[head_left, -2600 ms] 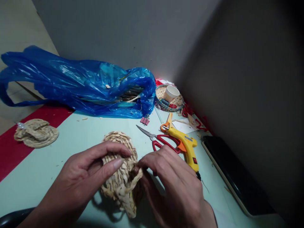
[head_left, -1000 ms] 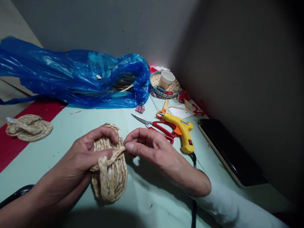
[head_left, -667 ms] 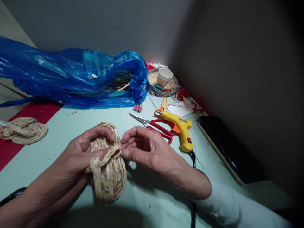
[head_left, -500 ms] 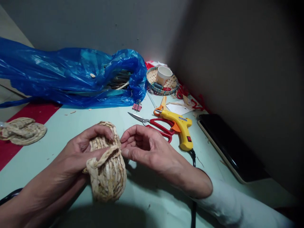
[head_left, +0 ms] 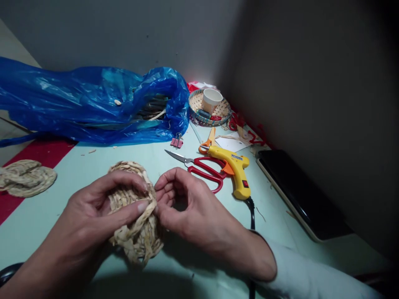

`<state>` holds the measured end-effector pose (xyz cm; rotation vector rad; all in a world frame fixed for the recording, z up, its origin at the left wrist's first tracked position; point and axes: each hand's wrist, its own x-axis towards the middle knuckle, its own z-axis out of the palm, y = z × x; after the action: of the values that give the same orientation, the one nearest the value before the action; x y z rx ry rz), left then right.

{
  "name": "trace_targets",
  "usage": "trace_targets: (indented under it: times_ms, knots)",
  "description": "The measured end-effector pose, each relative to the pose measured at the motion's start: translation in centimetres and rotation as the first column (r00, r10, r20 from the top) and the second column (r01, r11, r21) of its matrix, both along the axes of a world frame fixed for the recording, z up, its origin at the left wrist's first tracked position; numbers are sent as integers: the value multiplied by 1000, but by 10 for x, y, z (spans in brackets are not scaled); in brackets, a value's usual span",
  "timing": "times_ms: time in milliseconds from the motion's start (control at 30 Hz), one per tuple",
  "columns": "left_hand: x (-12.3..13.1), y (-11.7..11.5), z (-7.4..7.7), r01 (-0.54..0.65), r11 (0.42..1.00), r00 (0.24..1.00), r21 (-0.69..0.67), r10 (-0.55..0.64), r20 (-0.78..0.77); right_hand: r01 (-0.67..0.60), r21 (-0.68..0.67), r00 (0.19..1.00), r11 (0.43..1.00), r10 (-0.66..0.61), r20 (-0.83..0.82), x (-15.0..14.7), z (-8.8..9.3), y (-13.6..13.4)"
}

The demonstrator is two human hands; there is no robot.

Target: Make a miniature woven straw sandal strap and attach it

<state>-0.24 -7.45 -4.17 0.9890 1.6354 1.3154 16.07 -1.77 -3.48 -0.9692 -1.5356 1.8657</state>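
A small woven straw slipper (head_left: 141, 241), made of pale braided strands, is held up above the table in front of me. My left hand (head_left: 102, 207) is closed round its left side, the thumb pressing on a braided strap and the fingers over the upper part. At the slipper's right edge, my right hand (head_left: 190, 207) pinches the braid where the strap meets the rim. What lies between the right fingertips is hidden. A second woven straw piece (head_left: 29, 178) of similar look rests at the far left.
Right of centre lie red-handled scissors (head_left: 205, 168) and a yellow glue gun (head_left: 238, 170) with a black cord. A pink binder clip (head_left: 177, 142), a blue plastic bag (head_left: 93, 104), a woven tray (head_left: 196, 99) with a paper cup (head_left: 212, 99), and a black phone-like slab (head_left: 299, 195) surround them.
The slipper has tilted in my hands, and its lower end shows less. My left thumb has come onto the strap. Both hands stay at the same edge; the view has shifted slightly.
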Motion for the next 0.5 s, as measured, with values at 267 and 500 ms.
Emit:
trace_targets:
  times_ms: [267, 500]
  knots:
    - [7, -5, 0, -85, 996, 975, -14, 80, -209, 103, 289, 993, 952, -114, 22, -3, -18, -11]
    - [-4, -2, 0, 47, 998, 981, -34, -52, -185, -63, 22, 992, 998, 65, -104, 5, -10, 4]
